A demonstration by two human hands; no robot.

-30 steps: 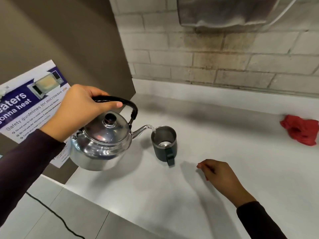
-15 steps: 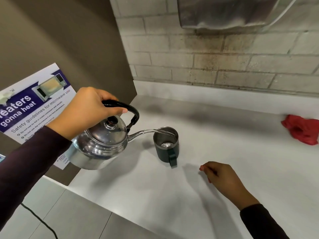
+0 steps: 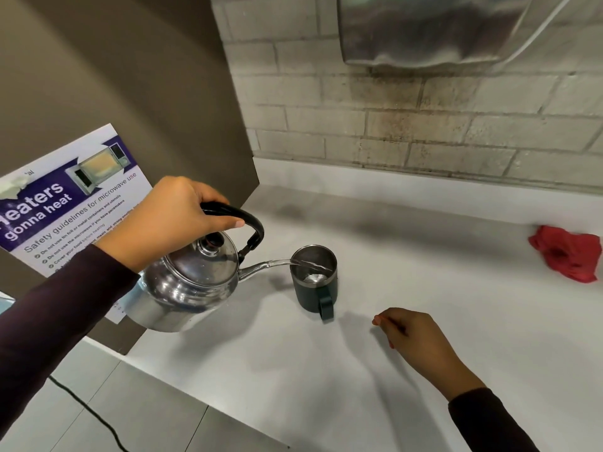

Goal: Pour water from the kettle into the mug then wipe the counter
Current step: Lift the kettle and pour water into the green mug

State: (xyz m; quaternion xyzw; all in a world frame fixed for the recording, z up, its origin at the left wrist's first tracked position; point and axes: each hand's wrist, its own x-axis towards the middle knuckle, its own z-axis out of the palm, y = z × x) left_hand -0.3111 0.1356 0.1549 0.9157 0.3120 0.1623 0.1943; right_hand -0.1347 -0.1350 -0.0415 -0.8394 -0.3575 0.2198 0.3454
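Note:
My left hand [image 3: 169, 220] grips the black handle of a shiny steel kettle [image 3: 186, 285], held tilted to the right above the counter. A thin stream of water runs from its spout over the rim into a dark green mug [image 3: 315, 282] with a steel inside, which stands upright on the white counter [image 3: 326, 386], handle toward me. My right hand [image 3: 414, 340] rests on the counter to the right of the mug, fingers loosely curled, holding nothing. A crumpled red cloth [image 3: 567, 252] lies at the far right near the wall.
A brown side panel [image 3: 130, 93] with a microwave safety poster [image 3: 65, 203] stands on the left. A brick wall [image 3: 424, 125] runs behind, with a metal dispenser [image 3: 434, 27] mounted above. The counter's front edge drops to a tiled floor with a black cable [image 3: 85, 406].
The kettle has tipped further toward the mug, and the stream now reaches across the mug's mouth. My right hand has stayed in place on the counter.

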